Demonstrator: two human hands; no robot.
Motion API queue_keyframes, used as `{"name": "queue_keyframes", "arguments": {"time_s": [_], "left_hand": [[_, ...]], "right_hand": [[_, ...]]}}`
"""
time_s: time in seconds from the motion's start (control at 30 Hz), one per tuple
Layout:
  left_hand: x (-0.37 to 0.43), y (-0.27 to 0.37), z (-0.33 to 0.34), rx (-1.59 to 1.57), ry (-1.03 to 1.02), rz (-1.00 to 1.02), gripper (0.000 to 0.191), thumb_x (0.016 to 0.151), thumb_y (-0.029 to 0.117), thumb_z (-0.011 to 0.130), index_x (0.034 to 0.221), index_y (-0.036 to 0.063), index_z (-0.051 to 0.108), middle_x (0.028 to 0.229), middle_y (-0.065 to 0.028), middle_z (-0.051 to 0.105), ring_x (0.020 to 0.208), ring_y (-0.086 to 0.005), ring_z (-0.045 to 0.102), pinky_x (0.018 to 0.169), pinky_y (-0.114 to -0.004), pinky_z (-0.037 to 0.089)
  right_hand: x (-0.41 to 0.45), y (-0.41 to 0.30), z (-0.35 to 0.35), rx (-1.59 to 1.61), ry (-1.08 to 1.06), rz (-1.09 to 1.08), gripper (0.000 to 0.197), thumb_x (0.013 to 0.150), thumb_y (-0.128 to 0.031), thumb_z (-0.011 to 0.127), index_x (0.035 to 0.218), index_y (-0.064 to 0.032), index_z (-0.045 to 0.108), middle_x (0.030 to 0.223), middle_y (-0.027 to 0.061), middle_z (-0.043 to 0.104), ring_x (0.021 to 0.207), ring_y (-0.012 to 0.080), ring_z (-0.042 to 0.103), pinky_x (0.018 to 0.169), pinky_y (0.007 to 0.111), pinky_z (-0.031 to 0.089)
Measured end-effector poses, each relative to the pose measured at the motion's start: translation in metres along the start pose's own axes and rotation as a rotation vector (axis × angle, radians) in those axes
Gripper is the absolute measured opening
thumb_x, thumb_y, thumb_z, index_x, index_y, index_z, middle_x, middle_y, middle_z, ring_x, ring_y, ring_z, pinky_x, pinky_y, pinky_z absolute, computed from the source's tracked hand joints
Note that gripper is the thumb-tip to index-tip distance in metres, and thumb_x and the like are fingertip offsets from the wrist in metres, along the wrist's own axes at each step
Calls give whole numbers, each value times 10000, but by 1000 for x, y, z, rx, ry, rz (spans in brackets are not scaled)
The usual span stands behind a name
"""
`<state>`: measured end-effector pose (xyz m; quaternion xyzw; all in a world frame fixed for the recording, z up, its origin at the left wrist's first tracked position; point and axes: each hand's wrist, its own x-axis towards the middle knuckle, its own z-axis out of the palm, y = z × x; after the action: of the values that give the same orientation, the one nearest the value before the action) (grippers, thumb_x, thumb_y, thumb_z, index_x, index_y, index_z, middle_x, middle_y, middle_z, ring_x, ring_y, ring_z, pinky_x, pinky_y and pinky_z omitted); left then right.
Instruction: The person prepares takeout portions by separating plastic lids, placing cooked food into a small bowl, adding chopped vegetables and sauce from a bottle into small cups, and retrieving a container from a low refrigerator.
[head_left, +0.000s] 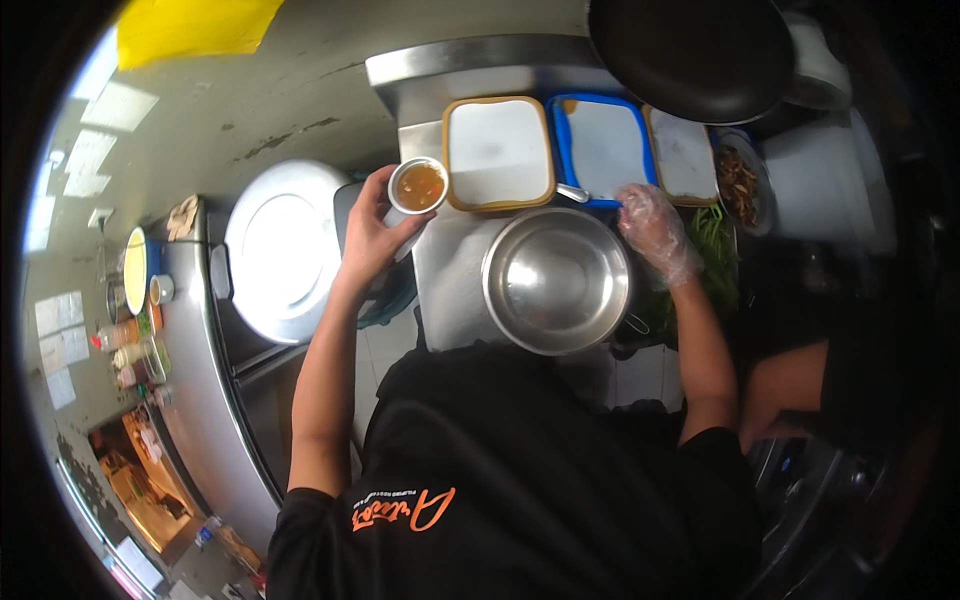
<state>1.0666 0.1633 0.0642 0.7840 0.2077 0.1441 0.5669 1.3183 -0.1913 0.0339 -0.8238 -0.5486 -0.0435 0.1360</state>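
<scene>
My left hand (373, 229) grips a small white cup (397, 214), which holds orange-brown liquid with small bits in it. In a clear plastic glove, my right hand (656, 229) is at the near edge of a blue-rimmed container (607, 150) with a whitish, flat top. Its fingers are bent, and whether they hold anything is hidden. Between my hands a stainless steel bowl (556, 281) stands on the metal counter (454, 274), with nothing visible inside. A metal utensil handle (572, 193) lies at the blue-rimmed container's left corner.
Two brown-rimmed containers (499, 154) flank the blue-rimmed one. Leafy greens (709, 251) and a bowl of brown food pieces (739, 184) lie right. A dark pan (694, 56) overhangs the back. A large round metal lid or basin (285, 251) stands left. Another person's limb (784, 386) shows right.
</scene>
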Motion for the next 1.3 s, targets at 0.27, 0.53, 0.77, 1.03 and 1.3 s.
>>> {"name": "queue_keyframes", "arguments": {"time_s": [0.27,0.53,0.77,1.03,1.3], "left_hand": [[-1,4,5,6,40,23,670,782,145,861,1334,-2,511,1110,-112,667,1052,-176,649,913,-324,525],[-51,25,-38,-118,79,-41,757,761,163,864,1373,-17,457,1287,-129,592,1256,-223,564,1116,-384,414],[-133,-10,-104,-19,305,43,734,753,192,863,1374,37,504,1254,-102,630,1140,-192,587,995,-365,471],[-270,-71,-192,138,640,76,747,711,251,855,1334,8,521,1221,-166,605,1059,-303,604,947,-389,495],[-406,-116,-291,104,960,-52,728,739,199,798,1378,16,502,1270,-156,597,1092,-284,612,962,-381,494]], "right_hand": [[12,-7,-13,49,31,-38,242,883,-43,647,1124,-50,658,1152,143,641,1066,348,606,929,443,502],[115,-150,-81,798,-128,108,292,919,-78,669,1209,-41,663,1137,142,667,1038,278,647,886,388,530],[179,-302,-19,705,-38,-496,670,807,-156,804,1391,23,528,1324,225,597,1212,375,589,1016,425,474],[219,-503,23,604,-248,-1015,745,749,-174,862,1399,-18,535,1316,203,600,1188,391,580,1020,469,459],[233,-717,53,429,-433,-1235,790,736,-269,867,1410,-45,521,1314,189,617,1183,381,588,1008,450,470]]}}
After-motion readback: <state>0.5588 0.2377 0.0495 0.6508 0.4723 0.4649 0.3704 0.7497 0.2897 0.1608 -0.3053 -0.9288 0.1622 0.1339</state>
